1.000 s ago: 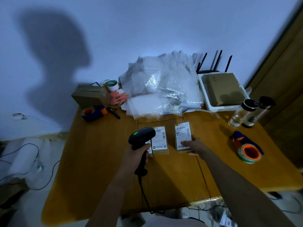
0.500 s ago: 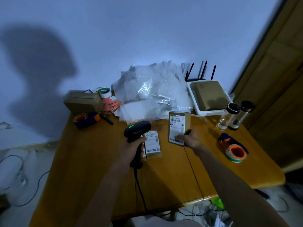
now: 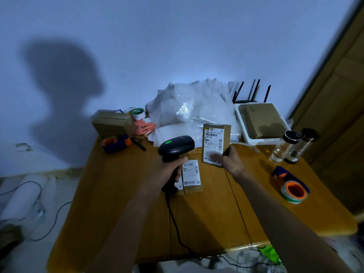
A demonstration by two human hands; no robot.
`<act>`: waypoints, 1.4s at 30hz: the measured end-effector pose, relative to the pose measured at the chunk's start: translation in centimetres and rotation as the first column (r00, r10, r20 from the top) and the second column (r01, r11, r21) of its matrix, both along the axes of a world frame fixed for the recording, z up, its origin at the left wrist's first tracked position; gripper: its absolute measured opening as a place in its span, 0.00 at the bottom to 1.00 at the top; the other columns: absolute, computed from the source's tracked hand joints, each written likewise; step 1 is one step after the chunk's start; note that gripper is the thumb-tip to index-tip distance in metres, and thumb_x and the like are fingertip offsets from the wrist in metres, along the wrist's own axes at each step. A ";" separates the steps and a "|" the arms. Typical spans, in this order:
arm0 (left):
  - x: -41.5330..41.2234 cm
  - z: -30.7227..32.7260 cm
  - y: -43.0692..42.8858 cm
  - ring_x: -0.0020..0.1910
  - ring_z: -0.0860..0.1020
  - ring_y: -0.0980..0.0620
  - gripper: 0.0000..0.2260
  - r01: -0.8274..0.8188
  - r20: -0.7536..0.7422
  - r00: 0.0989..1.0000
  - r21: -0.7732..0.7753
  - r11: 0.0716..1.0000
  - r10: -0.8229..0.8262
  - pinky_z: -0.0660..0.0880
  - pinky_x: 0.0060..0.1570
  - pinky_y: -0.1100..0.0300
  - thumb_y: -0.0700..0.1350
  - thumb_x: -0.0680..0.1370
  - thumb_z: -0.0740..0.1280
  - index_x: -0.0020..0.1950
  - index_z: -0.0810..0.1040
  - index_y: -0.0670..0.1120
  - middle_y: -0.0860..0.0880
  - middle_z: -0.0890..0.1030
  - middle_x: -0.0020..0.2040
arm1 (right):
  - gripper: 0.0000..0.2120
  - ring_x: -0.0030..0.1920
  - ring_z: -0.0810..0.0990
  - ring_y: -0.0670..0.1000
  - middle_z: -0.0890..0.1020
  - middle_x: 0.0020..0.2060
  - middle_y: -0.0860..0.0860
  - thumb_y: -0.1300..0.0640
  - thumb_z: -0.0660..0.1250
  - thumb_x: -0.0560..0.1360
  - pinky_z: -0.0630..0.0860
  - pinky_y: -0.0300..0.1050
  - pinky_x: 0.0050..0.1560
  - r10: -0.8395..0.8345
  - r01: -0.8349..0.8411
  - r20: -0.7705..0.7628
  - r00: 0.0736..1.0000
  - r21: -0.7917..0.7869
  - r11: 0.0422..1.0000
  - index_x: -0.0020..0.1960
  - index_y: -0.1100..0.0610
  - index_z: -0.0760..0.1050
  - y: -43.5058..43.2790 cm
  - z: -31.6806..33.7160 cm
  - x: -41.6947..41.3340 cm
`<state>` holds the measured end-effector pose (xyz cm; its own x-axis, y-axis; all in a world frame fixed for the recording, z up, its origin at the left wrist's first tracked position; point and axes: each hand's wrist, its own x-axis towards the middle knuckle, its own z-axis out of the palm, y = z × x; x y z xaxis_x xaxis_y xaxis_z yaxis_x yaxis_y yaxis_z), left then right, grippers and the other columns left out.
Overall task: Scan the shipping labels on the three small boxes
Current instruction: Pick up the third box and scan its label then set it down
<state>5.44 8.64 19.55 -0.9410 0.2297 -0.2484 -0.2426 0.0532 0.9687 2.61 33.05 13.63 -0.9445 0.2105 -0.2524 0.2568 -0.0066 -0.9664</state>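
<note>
Step in hand: scanning the label on the lifted box, judging by how the scanner head sits just left of it.
Right hand (image 3: 228, 161): fingers wrapped around the lower edge of a small brown cardboard box with a white shipping label (image 3: 215, 145), held upright off the table, label facing the camera.
Left hand (image 3: 171, 170): fingers closed around the grip of a black handheld barcode scanner with a green light (image 3: 175, 147), its cable trailing toward the near edge.
Other boxes: a second labelled brown box (image 3: 192, 176) lies flat on the wooden table (image 3: 122, 194), just right of the left hand; a third is mostly hidden behind that hand (only a sliver shows).
Doing it well: turn the label toward the scanner's window, keep the thumb off the barcode, hold both steady.
Risk: the beam catching the flat box's label instead.
</note>
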 end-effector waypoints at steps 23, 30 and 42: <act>0.1 -1.6 0.3 0.28 0.73 0.47 0.13 -0.037 0.020 0.999 -0.061 0.997 0.038 0.73 0.38 0.52 0.49 0.75 0.74 0.42 0.79 0.39 0.45 0.75 0.29 | 0.27 0.52 0.85 0.53 0.82 0.55 0.53 0.61 0.77 0.73 0.83 0.46 0.47 0.011 -0.011 0.001 1.000 -0.004 1.000 0.66 0.56 0.67 0.3 -1.5 0.4; 0.3 -1.4 0.3 0.29 0.73 0.47 0.12 -0.035 0.026 0.999 -0.063 0.997 0.036 0.73 0.39 0.52 0.48 0.76 0.74 0.42 0.79 0.39 0.45 0.75 0.29 | 0.29 0.54 0.85 0.56 0.83 0.56 0.54 0.60 0.78 0.72 0.84 0.50 0.50 0.007 -0.008 0.015 1.000 0.004 1.000 0.67 0.56 0.67 0.6 -2.0 0.1; 1.2 -1.3 0.5 0.27 0.73 0.48 0.10 0.009 0.080 0.997 -0.075 0.997 -0.003 0.73 0.33 0.55 0.46 0.76 0.74 0.42 0.79 0.40 0.46 0.76 0.29 | 0.24 0.50 0.86 0.52 0.84 0.55 0.55 0.62 0.77 0.73 0.83 0.40 0.38 0.018 -0.019 0.055 0.998 0.021 1.000 0.65 0.60 0.72 1.1 -3.4 0.3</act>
<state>6.60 9.18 18.27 -0.9163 0.2130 -0.3392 -0.3181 0.1273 0.9395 2.88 34.11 10.25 -0.9333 0.1991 -0.2989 0.3088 0.0198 -0.9509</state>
